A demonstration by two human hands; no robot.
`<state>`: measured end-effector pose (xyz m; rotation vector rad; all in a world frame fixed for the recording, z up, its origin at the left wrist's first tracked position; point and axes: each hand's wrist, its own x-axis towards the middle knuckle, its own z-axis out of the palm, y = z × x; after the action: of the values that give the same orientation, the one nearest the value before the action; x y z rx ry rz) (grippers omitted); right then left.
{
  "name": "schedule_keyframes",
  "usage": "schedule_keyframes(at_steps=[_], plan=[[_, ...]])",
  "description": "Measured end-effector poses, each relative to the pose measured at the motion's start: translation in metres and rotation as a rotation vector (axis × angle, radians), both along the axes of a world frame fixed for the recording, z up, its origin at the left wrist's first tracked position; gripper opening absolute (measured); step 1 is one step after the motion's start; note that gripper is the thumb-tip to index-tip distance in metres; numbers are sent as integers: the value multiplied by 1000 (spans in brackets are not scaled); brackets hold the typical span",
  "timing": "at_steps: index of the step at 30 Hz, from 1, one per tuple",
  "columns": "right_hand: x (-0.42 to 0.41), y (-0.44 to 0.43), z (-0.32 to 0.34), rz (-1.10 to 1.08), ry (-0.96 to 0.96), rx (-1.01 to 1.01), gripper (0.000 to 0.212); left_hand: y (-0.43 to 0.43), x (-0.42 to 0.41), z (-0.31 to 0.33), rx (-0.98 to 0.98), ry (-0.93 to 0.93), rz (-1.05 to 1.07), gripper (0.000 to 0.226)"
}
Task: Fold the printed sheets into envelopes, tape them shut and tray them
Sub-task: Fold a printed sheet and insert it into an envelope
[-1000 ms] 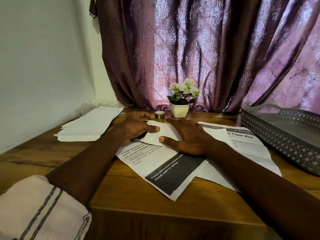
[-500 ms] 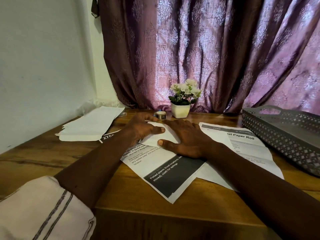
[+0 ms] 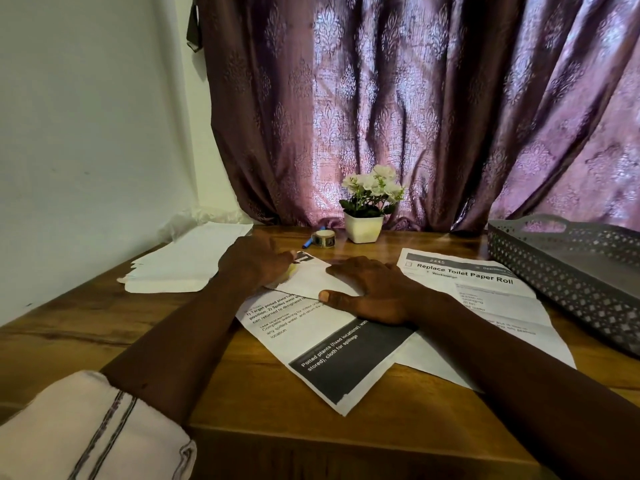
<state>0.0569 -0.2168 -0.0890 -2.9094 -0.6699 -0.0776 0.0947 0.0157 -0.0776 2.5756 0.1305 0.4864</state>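
The wooden table (image 3: 242, 386) holds a grey tray (image 3: 568, 271) at the far right. A stack of white paper (image 3: 187, 261) lies at the left. A flat sheet (image 3: 485, 292) reads "Replace Toilet Paper Roll". The printed sheet (image 3: 325, 351) in the middle reads "Potted plants", and its top is folded over. The right hand (image 3: 370, 292) lies flat and open on the fold. The left hand (image 3: 256, 261) presses the fold's left corner, fingers bent. A tape roll (image 3: 322, 238) sits just behind.
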Motion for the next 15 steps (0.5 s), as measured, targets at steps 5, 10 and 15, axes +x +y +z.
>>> schedule_keyframes(at_steps=[5,10,15], plan=[[-3,-2,1,7,-1,0,84,0,0,4,-248,8,-39,38],[0,-2,-1,12,-5,5,87,2,3,6,-364,0,-7,32],[1,-1,-1,4,-7,-2,88,6,1,7,-219,54,-14,45]])
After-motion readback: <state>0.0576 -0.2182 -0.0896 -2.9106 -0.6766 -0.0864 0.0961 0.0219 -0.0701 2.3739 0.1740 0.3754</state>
